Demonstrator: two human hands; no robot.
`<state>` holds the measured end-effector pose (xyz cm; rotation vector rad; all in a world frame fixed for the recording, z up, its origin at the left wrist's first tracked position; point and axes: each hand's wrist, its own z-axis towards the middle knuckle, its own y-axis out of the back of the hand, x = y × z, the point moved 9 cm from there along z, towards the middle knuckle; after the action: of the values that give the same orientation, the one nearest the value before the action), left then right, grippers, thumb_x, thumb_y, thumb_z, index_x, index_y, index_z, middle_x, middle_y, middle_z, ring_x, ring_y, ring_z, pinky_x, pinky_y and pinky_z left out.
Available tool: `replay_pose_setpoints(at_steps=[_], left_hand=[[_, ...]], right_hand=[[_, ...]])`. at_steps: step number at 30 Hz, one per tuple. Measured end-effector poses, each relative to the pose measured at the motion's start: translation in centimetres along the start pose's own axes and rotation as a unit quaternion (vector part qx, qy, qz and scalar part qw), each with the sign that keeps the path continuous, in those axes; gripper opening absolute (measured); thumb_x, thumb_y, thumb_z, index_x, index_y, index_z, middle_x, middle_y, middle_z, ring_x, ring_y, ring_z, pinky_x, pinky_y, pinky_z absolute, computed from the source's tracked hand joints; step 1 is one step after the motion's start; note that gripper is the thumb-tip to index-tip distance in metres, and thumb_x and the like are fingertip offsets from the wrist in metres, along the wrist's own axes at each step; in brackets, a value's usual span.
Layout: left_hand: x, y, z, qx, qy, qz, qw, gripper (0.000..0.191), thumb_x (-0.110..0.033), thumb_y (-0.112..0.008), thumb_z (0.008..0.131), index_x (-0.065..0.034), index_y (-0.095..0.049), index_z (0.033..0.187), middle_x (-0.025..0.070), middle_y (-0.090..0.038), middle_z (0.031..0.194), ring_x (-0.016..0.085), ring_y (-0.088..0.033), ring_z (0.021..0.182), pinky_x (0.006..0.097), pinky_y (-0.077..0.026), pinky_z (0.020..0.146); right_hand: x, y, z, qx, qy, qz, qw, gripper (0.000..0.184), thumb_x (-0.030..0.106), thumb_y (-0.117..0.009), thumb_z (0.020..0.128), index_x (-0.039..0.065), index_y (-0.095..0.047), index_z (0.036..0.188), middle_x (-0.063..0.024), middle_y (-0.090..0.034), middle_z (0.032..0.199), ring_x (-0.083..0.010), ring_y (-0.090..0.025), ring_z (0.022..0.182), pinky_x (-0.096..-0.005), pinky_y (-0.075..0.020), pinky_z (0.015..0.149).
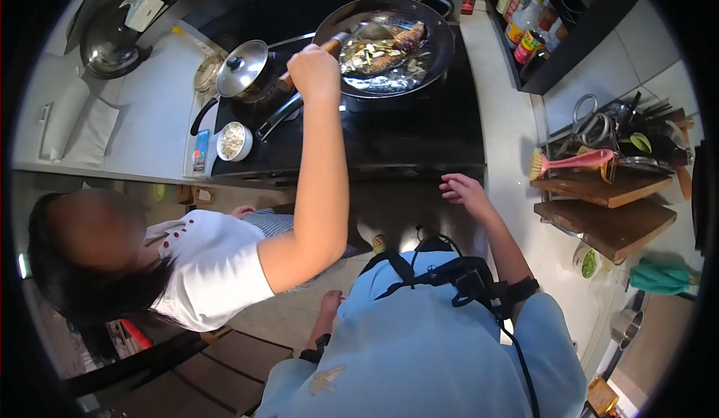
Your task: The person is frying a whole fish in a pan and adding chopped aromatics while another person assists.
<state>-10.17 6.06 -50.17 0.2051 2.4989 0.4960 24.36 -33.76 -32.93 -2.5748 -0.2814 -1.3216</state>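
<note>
My right hand point(465, 194) hangs in the air just off the front edge of the black cooktop point(415, 131), fingers spread and holding nothing. Down by my left side, my left hand point(331, 302) is partly covered by my shirt, so its fingers are hard to make out. On the cooktop stands a large wok point(440, 53) with a browned whole fish point(410, 39) in liquid, topped with chopped pieces. A co-worker's hand point(315, 72) grips a wooden-handled spatula point(336, 41) whose metal blade is over the fish. Neither of my hands touches the wok.
Left of the wok sit a lidded saucepan point(242, 69) and a white bowl point(234, 141) of pale chopped food. The co-worker point(213, 266) stands close at my left. At right are wooden cutting boards point(606, 221), a pink-handled brush point(578, 160) and a shelf point(531, 81) of bottles.
</note>
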Motion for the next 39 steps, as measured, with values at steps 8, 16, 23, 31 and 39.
replay_pose_setpoints(at_steps=[8, 16, 23, 31, 39], left_hand=[[-0.1, -0.7, 0.0, 0.013, 0.085, -0.092, 0.992, 0.026, -0.019, -0.049, 0.082, 0.0029, -0.061, 0.091, 0.0098, -0.061, 0.069, 0.017, -0.056, 0.060, 0.0283, -0.045, 0.057], [0.9, -1.7, 1.9, 0.027, 0.088, -0.059, 0.994, 0.023, -0.019, -0.050, 0.083, 0.0001, -0.061, 0.086, 0.0062, -0.058, 0.067, 0.015, -0.053, 0.059, 0.0281, -0.043, 0.056], [0.2, -1.6, 2.4, 0.026, 0.073, -0.048, 0.996, 0.028, -0.021, -0.050, 0.081, 0.0023, -0.058, 0.094, 0.0116, -0.061, 0.072, 0.018, -0.060, 0.064, 0.0292, -0.047, 0.057], [1.0, -1.4, 2.1, 0.022, 0.089, -0.100, 0.991, 0.022, -0.018, -0.049, 0.083, -0.0006, -0.061, 0.091, 0.0069, -0.059, 0.069, 0.014, -0.055, 0.061, 0.0279, -0.045, 0.058], [0.0, -1.0, 0.3, 0.018, 0.111, -0.072, 0.991, 0.022, -0.019, -0.051, 0.083, -0.0003, -0.061, 0.090, 0.0058, -0.058, 0.068, 0.014, -0.053, 0.061, 0.0270, -0.044, 0.058]], right_hand=[[-1.4, 0.8, -0.4, -0.021, -0.009, 0.017, 1.000, 0.030, 0.024, -0.047, 0.091, 0.006, -0.053, 0.114, -0.0061, -0.060, 0.100, -0.0133, -0.058, 0.084, -0.0264, -0.0459, 0.074], [-0.3, 1.1, -1.8, -0.046, 0.003, -0.005, 0.999, 0.031, 0.025, -0.045, 0.091, 0.006, -0.053, 0.115, -0.0076, -0.061, 0.102, -0.0143, -0.059, 0.085, -0.0273, -0.0457, 0.076], [-1.2, 1.1, -2.8, -0.051, 0.002, 0.009, 0.999, 0.031, 0.026, -0.046, 0.091, 0.006, -0.053, 0.115, -0.0074, -0.061, 0.103, -0.0141, -0.058, 0.085, -0.0270, -0.0453, 0.076], [-2.0, -0.6, -2.6, -0.041, -0.011, -0.011, 0.999, 0.029, 0.023, -0.046, 0.091, 0.006, -0.054, 0.114, -0.0068, -0.061, 0.100, -0.0122, -0.058, 0.083, -0.0248, -0.0448, 0.072], [-2.0, -0.5, -2.6, -0.045, -0.008, -0.010, 0.999, 0.030, 0.023, -0.045, 0.091, 0.005, -0.054, 0.114, -0.0077, -0.061, 0.101, -0.0137, -0.058, 0.084, -0.0256, -0.0448, 0.073]])
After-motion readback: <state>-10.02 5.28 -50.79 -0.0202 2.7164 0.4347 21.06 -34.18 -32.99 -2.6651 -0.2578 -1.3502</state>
